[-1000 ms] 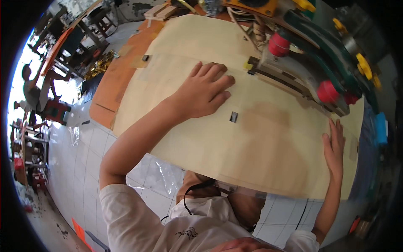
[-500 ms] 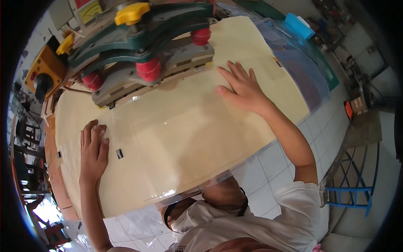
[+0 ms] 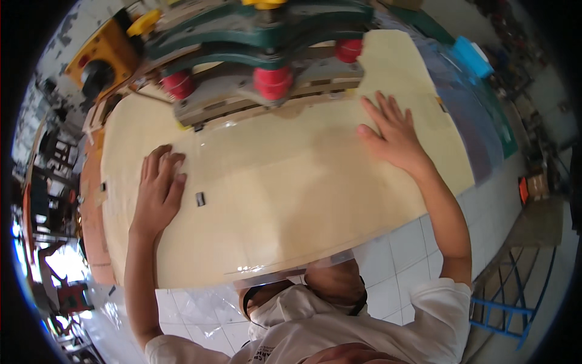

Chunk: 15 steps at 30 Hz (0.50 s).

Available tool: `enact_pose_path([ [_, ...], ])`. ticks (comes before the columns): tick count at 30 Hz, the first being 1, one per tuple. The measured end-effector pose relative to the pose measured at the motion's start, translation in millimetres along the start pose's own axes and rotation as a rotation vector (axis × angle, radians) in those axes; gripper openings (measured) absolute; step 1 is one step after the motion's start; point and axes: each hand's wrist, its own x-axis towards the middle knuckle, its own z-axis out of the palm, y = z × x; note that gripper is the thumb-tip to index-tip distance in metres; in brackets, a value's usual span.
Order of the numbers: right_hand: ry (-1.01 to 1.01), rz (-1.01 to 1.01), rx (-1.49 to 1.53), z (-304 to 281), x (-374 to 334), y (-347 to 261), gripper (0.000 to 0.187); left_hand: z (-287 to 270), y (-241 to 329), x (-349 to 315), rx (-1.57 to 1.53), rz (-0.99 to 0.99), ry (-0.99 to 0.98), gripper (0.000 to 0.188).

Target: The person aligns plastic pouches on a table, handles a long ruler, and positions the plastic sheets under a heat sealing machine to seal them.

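The broad pale-yellow sheet (image 3: 273,212) lies spread across the table (image 3: 94,224), its far part reaching up to the long bar (image 3: 224,112) of a green press (image 3: 221,45) with red insulators and yellow knobs. The person's left hand (image 3: 159,189) rests palm down on the sheet's left part, fingers loosely bent and a little apart, with a small dark block (image 3: 200,199) lying just beside it; the right hand (image 3: 393,134) is spread on the right part, near the bar's right end, thumb well away from the fingers. Neither appears to grip anything. Laying the sheet out seems done, judging by how flat it lies; no finished seam can be made out along the bar, so how much work is left cannot be told. Whether the bar presses on the sheet or stands just clear is also unclear, since the press covers that line. The upper edge of the view cuts off the top of the press, and clear film (image 3: 276,278) shows at the sheet's near edge, though how far it runs is hard to see. The undersides of both palms are hidden.
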Motion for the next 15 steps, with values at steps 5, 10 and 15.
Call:
enact_pose_path([
  [5,-0.022,0.034,0.01,-0.4,2.5,-6.2,0.068,-5.1,-1.6,-6.2,-0.005,-0.062,0.016,0.03],
  [10,-0.009,0.057,0.018,-0.9,0.5,-5.5,0.065,-3.3,-5.3,-5.3,0.024,-0.001,0.021,0.031],
  [15,-0.038,0.057,0.055,-6.6,1.9,-10.1,0.064,-4.5,-5.5,-7.6,0.031,0.008,0.023,0.03],
])
